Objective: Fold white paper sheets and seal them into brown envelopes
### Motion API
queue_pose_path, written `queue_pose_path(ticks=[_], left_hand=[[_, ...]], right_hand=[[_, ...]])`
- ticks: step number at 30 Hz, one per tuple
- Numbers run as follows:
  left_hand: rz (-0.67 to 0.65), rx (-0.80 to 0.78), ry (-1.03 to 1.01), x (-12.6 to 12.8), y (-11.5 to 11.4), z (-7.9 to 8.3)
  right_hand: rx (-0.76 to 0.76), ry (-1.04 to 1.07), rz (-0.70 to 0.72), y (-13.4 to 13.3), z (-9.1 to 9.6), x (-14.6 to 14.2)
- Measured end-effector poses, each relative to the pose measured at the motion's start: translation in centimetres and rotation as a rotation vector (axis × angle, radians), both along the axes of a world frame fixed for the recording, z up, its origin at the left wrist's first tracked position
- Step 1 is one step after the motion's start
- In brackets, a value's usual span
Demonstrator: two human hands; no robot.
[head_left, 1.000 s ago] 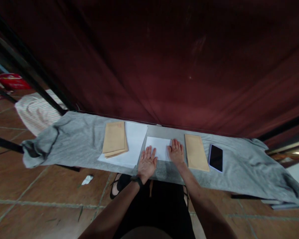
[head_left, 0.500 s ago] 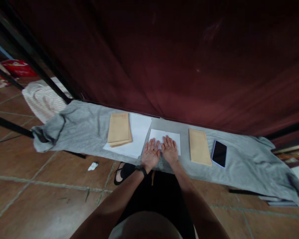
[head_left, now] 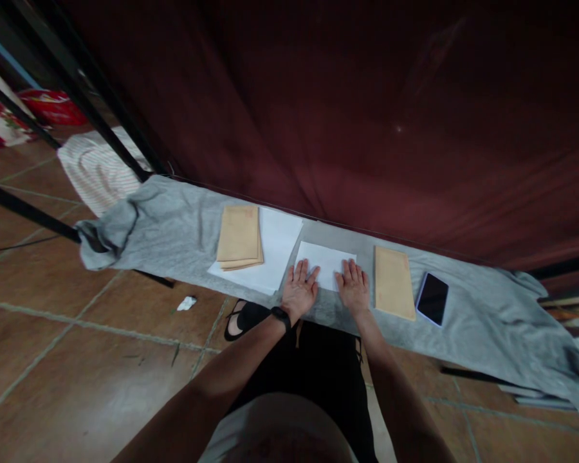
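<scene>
A small white sheet of paper (head_left: 327,258), perhaps folded, lies on the grey cloth in front of me. My left hand (head_left: 300,290) rests on its left end, fingers spread. On the right end lies my right hand (head_left: 354,285), flat with fingers stretched out. Left of the hands are larger white sheets (head_left: 280,238), partly under a small stack of brown envelopes (head_left: 239,235). A single brown envelope (head_left: 394,283) lies just right of my right hand.
A phone (head_left: 433,298) lies right of the single envelope. The grey cloth (head_left: 174,225) covers a narrow bench against a dark red curtain (head_left: 318,128). Black metal bars (head_left: 91,116) stand at the left. A white scrap (head_left: 186,303) is on the tiled floor.
My hands have slid apart along the small white paper, from near its middle towards its two ends. The view has shifted a little.
</scene>
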State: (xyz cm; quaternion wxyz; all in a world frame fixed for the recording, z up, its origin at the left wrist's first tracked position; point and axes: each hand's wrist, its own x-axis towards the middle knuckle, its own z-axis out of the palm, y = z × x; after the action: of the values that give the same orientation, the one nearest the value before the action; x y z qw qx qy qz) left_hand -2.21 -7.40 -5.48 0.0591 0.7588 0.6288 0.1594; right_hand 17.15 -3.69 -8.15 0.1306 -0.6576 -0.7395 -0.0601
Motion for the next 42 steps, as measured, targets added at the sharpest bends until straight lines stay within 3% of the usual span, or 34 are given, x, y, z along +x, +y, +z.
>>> queue_pose_path(ticks=[9, 14, 21, 24, 42], left_hand=[[-0.001, 0.039, -0.013, 0.1, -0.1, 0.1], [-0.004, 0.063, -0.018, 0.0, -0.2, 0.4], [-0.020, 0.088, 0.017, -0.5, -0.1, 0.1], [-0.017, 0.095, 0.028, -0.6, 0.0, 0.0], [-0.009, 0.086, 0.087, -0.6, 0.0, 0.2]], right_hand=[[0.036, 0.033, -0.012, -0.2, -0.2, 1.9], [0.074, 0.104, -0.076, -0.5, 0.2, 0.8], [-0.036, 0.153, 0.202, -0.3, 1.2, -4.3], [-0.065, 0.134, 0.232, 0.2, 1.2, -5.2], [-0.065, 0.095, -0.021, 4.7, 1.2, 0.0]])
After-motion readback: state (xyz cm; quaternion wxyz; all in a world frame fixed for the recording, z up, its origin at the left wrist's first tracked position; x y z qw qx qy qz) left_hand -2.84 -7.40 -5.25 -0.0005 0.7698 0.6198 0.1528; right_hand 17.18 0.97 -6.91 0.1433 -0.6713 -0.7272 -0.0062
